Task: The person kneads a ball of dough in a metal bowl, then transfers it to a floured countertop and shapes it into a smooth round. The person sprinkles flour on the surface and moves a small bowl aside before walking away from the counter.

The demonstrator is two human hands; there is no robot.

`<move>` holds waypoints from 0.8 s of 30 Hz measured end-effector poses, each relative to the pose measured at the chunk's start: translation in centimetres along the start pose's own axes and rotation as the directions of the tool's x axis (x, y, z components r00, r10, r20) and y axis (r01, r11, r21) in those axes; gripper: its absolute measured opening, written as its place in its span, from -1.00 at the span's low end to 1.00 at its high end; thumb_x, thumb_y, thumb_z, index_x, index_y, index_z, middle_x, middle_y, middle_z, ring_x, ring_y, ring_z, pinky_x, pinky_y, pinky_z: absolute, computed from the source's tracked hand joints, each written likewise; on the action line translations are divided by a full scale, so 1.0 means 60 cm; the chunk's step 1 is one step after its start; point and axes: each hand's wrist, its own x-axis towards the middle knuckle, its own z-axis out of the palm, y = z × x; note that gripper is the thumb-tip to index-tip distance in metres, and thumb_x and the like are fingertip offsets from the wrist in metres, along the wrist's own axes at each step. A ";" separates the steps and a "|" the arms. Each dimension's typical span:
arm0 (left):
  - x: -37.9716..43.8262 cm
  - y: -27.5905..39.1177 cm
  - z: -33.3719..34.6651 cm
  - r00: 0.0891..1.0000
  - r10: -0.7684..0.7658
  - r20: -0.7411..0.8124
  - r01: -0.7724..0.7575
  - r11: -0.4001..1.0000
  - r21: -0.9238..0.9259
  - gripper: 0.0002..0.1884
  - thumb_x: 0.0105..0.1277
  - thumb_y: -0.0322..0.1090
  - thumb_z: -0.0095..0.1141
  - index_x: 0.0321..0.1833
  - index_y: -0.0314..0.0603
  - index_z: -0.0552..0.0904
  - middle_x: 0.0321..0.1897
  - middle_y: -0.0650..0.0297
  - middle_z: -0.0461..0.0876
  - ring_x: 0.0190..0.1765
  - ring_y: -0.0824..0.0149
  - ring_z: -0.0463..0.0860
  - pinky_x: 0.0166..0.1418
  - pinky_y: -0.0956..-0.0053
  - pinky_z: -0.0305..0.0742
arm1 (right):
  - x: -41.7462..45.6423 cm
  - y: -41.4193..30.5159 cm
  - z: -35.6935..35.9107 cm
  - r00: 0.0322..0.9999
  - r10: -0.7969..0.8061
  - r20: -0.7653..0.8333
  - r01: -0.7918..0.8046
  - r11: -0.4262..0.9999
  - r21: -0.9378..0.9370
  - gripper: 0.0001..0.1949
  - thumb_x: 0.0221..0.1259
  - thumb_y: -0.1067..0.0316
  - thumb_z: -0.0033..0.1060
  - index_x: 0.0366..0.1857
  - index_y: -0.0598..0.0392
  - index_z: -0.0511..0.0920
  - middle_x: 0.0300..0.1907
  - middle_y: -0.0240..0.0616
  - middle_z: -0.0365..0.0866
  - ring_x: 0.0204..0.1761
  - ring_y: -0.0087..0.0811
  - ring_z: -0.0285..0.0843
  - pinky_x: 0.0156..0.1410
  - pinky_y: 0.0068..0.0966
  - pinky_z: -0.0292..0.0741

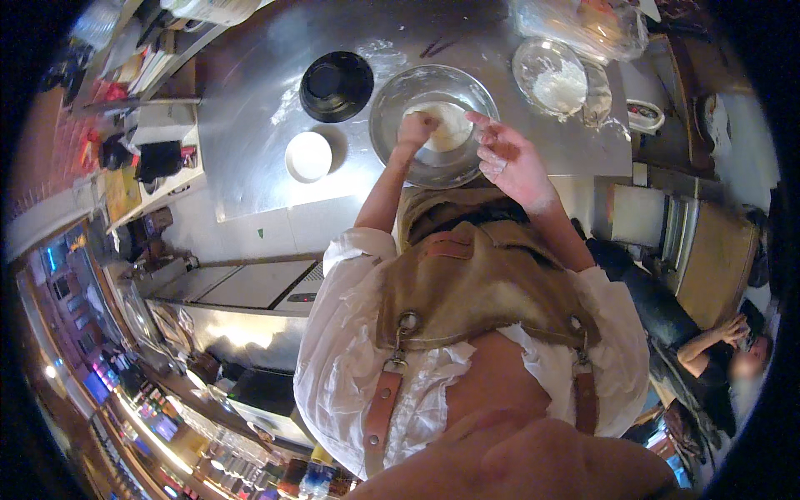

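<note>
A wide stainless steel mixing bowl stands on the metal worktop near its front edge, with a pale mass of flour or dough inside. Over the bowl, my left hand is curled at the left side of that mass; its fingertips are hidden, so what it grips cannot be told. At the bowl's right rim is my right hand, dusted white, its fingers apart and holding nothing. A black bowl and a white round bowl or dish stand left of the mixing bowl.
White powder lies in a clear round container at the back right, beside plastic bags. Powder marks the steel worktop. A white oval dish is past its right end. Another person is at the far right.
</note>
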 end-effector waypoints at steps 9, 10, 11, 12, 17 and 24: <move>-0.009 0.055 -0.061 0.979 -0.116 0.166 0.080 0.974 0.210 -0.42 0.23 0.36 0.11 -0.25 -0.04 0.81 -0.29 0.01 0.75 -0.16 -0.02 0.74 -0.03 0.11 0.60 | -0.001 -0.034 0.027 0.987 -0.058 -0.152 0.052 0.998 -0.042 -0.56 0.47 0.28 -0.08 0.32 0.27 0.33 -0.32 -0.44 0.50 -0.52 -0.62 0.31 -0.43 -0.67 0.32; -0.011 0.051 -0.065 0.969 -0.126 0.212 0.088 0.979 0.183 -0.41 0.25 0.37 0.08 -0.25 -0.04 0.81 -0.28 0.00 0.75 -0.16 -0.02 0.74 -0.02 0.10 0.60 | 0.003 -0.038 0.029 0.987 -0.055 -0.153 0.047 0.998 -0.052 -0.57 0.47 0.28 -0.08 0.32 0.27 0.34 -0.32 -0.45 0.50 -0.51 -0.62 0.31 -0.42 -0.67 0.32; -0.011 0.049 -0.068 0.970 -0.155 0.188 0.115 0.971 0.210 -0.40 0.26 0.38 0.06 -0.27 -0.06 0.81 -0.28 -0.01 0.75 -0.16 -0.03 0.74 -0.02 0.10 0.60 | 0.007 -0.043 0.033 0.987 -0.049 -0.154 0.040 0.997 -0.061 -0.57 0.47 0.28 -0.08 0.31 0.27 0.34 -0.33 -0.45 0.49 -0.50 -0.62 0.31 -0.42 -0.68 0.32; -0.017 0.040 -0.068 0.968 -0.192 0.161 0.151 0.960 0.237 -0.38 0.26 0.39 0.04 -0.28 -0.07 0.80 -0.28 -0.02 0.74 -0.16 -0.03 0.74 -0.03 0.10 0.60 | 0.011 -0.043 0.034 0.987 -0.036 -0.154 0.025 0.997 -0.069 -0.57 0.47 0.28 -0.08 0.31 0.27 0.35 -0.33 -0.45 0.49 -0.49 -0.63 0.32 -0.42 -0.68 0.32; -0.049 0.017 -0.064 0.976 -0.216 0.023 0.205 0.952 0.226 -0.30 0.28 0.43 -0.02 -0.34 -0.15 0.79 -0.29 -0.07 0.73 -0.16 -0.07 0.73 -0.04 0.09 0.61 | 0.029 -0.043 -0.024 1.000 0.025 0.000 -0.025 1.000 -0.017 -0.56 0.45 0.21 -0.04 0.29 0.22 0.44 -0.16 -0.37 0.60 -0.37 -0.62 0.43 -0.24 -0.66 0.43; -0.043 0.045 -0.044 0.924 -0.362 0.127 0.322 0.912 0.255 -0.27 0.30 0.46 -0.11 0.01 -0.08 0.75 -0.06 -0.04 0.73 0.01 -0.11 0.71 0.07 0.12 0.59 | 0.038 -0.039 -0.027 0.995 0.003 -0.101 0.004 0.998 0.064 -0.58 0.45 0.23 -0.08 0.27 0.21 0.45 -0.19 -0.37 0.61 -0.36 -0.61 0.43 -0.26 -0.65 0.41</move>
